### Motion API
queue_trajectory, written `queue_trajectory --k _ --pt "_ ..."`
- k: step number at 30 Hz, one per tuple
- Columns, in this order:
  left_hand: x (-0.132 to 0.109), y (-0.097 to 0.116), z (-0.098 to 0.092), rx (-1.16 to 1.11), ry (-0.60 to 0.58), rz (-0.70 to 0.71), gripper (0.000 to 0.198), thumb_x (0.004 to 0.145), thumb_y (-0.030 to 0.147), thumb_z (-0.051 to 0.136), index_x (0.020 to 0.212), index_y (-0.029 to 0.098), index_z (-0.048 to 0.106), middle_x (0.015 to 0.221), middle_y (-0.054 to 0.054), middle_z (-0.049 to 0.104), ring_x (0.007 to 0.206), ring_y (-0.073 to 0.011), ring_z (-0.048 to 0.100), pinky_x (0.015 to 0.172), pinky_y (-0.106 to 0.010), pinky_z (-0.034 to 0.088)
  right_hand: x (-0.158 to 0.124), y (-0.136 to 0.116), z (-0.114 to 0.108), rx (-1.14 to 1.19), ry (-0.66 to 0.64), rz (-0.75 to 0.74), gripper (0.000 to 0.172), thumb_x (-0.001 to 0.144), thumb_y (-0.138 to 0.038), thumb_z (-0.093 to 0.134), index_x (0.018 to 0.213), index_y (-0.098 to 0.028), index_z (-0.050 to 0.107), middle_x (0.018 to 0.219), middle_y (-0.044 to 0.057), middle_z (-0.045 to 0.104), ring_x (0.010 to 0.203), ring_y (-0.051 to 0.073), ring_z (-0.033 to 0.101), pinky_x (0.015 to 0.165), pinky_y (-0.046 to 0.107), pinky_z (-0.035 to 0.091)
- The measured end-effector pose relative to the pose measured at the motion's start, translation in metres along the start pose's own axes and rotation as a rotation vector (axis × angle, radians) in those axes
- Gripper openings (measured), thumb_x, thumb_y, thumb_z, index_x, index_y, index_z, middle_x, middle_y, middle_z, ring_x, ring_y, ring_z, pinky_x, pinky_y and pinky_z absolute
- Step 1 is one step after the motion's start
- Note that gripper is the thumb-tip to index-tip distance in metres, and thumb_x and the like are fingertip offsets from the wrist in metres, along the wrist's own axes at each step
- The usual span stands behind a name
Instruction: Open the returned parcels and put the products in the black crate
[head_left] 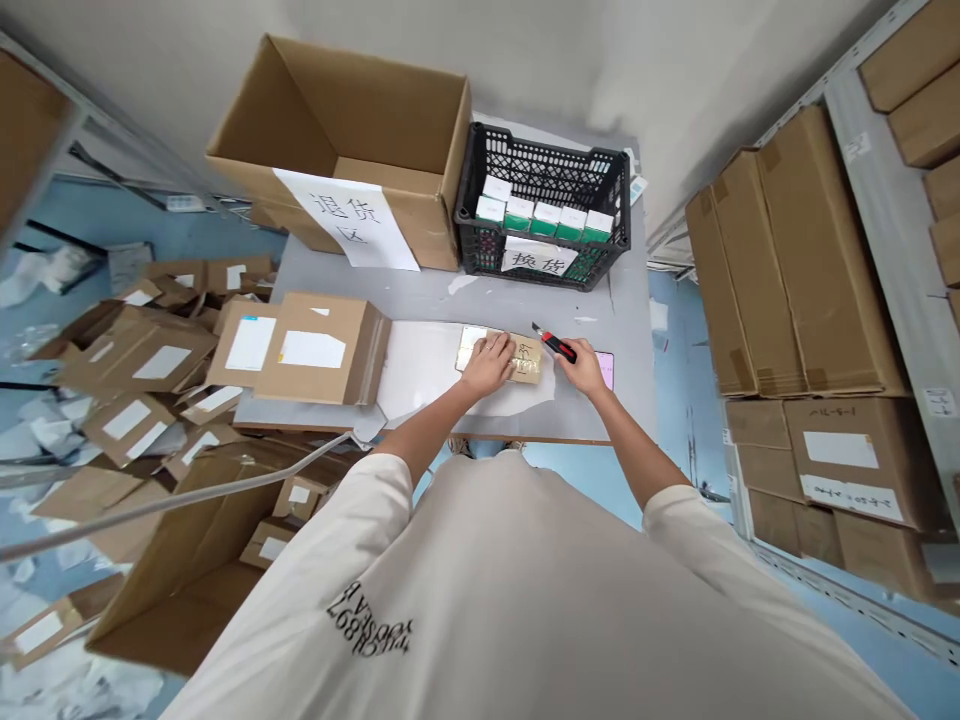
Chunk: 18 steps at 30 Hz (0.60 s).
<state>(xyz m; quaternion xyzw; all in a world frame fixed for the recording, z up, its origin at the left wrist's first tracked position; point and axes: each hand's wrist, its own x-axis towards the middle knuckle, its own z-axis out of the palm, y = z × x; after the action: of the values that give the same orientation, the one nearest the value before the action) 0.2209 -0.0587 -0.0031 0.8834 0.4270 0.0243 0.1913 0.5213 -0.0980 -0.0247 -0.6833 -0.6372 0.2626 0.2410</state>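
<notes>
My left hand (489, 364) lies on top of a small cardboard box (527, 358), its fingers spread over the middle. The box has a white label at its left end, shiny tape and dark handwriting on the right. In my right hand (586, 369) is a red and black utility knife (556, 344), its blade pointing up and left, apart from the box. A phone (604, 369) with a pink screen lies partly behind that hand. Under the box is a white sheet (420, 370) on the grey table (424, 292).
Cardboard boxes (315, 350) stand left on the table. Behind are a large open carton (420, 225) and a black crate (469, 240) holding several white-green boxes (547, 218). A cable (247, 483) crosses at left. Boxes (161, 360) cover the left floor; shelved cartons (817, 270) stand right.
</notes>
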Motion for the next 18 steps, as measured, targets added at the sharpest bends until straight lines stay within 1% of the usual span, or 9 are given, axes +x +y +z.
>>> queue_trajectory --k 2,4,6,8,10,12,15,18 --pt "-0.016 -0.002 -0.005 0.024 -0.018 0.008 0.059 0.115 0.040 0.050 0.169 0.017 0.055 0.180 -0.024 0.049 0.165 -0.0410 0.045 0.135 -0.059 0.032 0.019 -0.019 0.014 0.023 -0.041 -0.063 0.049 0.105 -0.054 0.066 0.140 -0.022 0.079 0.138 0.017 0.075 0.132 0.038 0.067 0.121 0.055 0.055" --pt "-0.030 -0.005 -0.007 0.052 -0.049 -0.002 0.054 0.113 0.038 0.054 0.164 0.019 0.060 0.170 -0.024 0.056 0.155 -0.0417 0.053 0.128 -0.057 0.040 0.036 -0.036 0.026 0.036 -0.096 -0.107 0.046 0.102 -0.050 0.068 0.137 -0.022 0.079 0.139 0.017 0.078 0.132 0.038 0.069 0.121 0.054 0.055" --pt "-0.041 -0.008 -0.007 0.068 -0.093 -0.032 0.047 0.113 0.031 0.052 0.156 0.019 0.065 0.157 -0.023 0.063 0.142 -0.0403 0.062 0.120 -0.054 0.048 0.047 -0.048 0.036 0.028 -0.152 -0.123 0.044 0.101 -0.047 0.068 0.136 -0.022 0.080 0.140 0.016 0.080 0.131 0.038 0.071 0.120 0.055 0.055" --pt "-0.049 -0.012 -0.006 0.067 -0.124 -0.064 0.044 0.113 0.023 0.046 0.151 0.019 0.068 0.148 -0.021 0.067 0.130 -0.0377 0.068 0.112 -0.052 0.052 0.052 -0.055 0.042 0.006 -0.189 -0.121 0.044 0.100 -0.046 0.067 0.135 -0.023 0.080 0.138 0.015 0.082 0.129 0.038 0.072 0.120 0.056 0.055" --pt "-0.054 -0.015 -0.005 0.062 -0.126 -0.067 0.045 0.112 0.017 0.043 0.149 0.018 0.068 0.146 -0.021 0.067 0.124 -0.0361 0.070 0.110 -0.051 0.053 0.052 -0.056 0.045 -0.014 -0.195 -0.113 0.044 0.100 -0.048 0.068 0.135 -0.024 0.080 0.136 0.014 0.083 0.126 0.037 0.074 0.120 0.056 0.055" --pt "-0.058 -0.019 -0.005 0.060 -0.108 -0.063 0.045 0.112 0.016 0.043 0.148 0.018 0.069 0.148 -0.021 0.067 0.124 -0.0357 0.071 0.112 -0.052 0.053 0.046 -0.055 0.044 -0.023 -0.183 -0.096 0.044 0.101 -0.050 0.067 0.135 -0.025 0.080 0.134 0.013 0.085 0.123 0.037 0.075 0.118 0.057 0.055" --pt "-0.059 -0.026 -0.006 0.044 -0.071 -0.075 0.045 0.113 0.019 0.043 0.151 0.016 0.067 0.155 -0.022 0.065 0.131 -0.0358 0.071 0.117 -0.051 0.052 0.032 -0.055 0.041 -0.009 -0.180 -0.058 0.047 0.102 -0.053 0.065 0.138 -0.025 0.078 0.134 0.013 0.085 0.121 0.036 0.075 0.114 0.054 0.058" --pt "-0.051 -0.033 -0.009 0.007 -0.034 -0.093 0.050 0.115 0.022 0.044 0.160 0.013 0.062 0.162 -0.024 0.061 0.141 -0.0367 0.067 0.123 -0.051 0.050 0.011 -0.062 0.042 0.001 -0.177 -0.023 0.050 0.103 -0.055 0.064 0.139 -0.023 0.076 0.140 0.015 0.082 0.121 0.036 0.076 0.111 0.052 0.060"
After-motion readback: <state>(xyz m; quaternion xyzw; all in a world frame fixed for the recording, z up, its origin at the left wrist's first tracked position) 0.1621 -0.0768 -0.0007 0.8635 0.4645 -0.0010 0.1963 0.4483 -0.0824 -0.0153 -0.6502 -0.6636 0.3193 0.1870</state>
